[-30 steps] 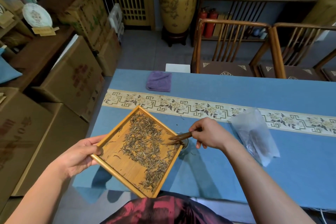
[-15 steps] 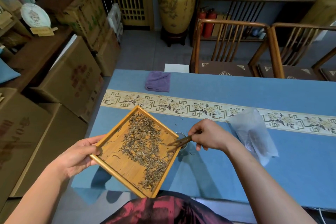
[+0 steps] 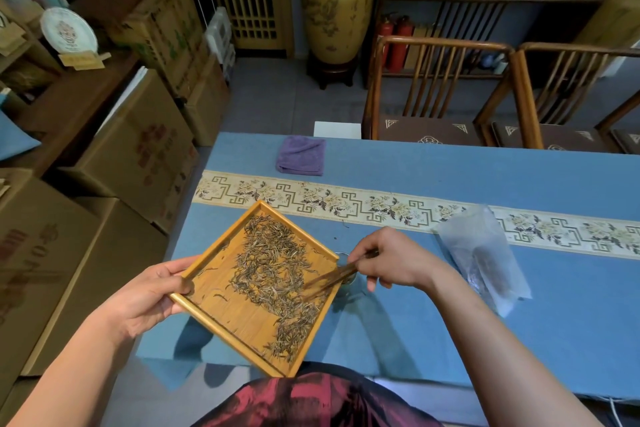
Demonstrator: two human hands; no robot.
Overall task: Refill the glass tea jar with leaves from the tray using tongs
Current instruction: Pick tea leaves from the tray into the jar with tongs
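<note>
Two bare forearms reaching forward from the bottom edge. Left hand low on the left, palm turned up and inward, thumb laid over the near-left rim of the tray, fingers curled beneath, holding it tilted above the tabletop edge. Right hand further forward, wrist bent left, back of hand up, thumb and forefinger pinching the tongs near their rear end, remaining fingers loosely curled downward. Hands well apart, right arm crossing the tabletop diagonally.
</note>
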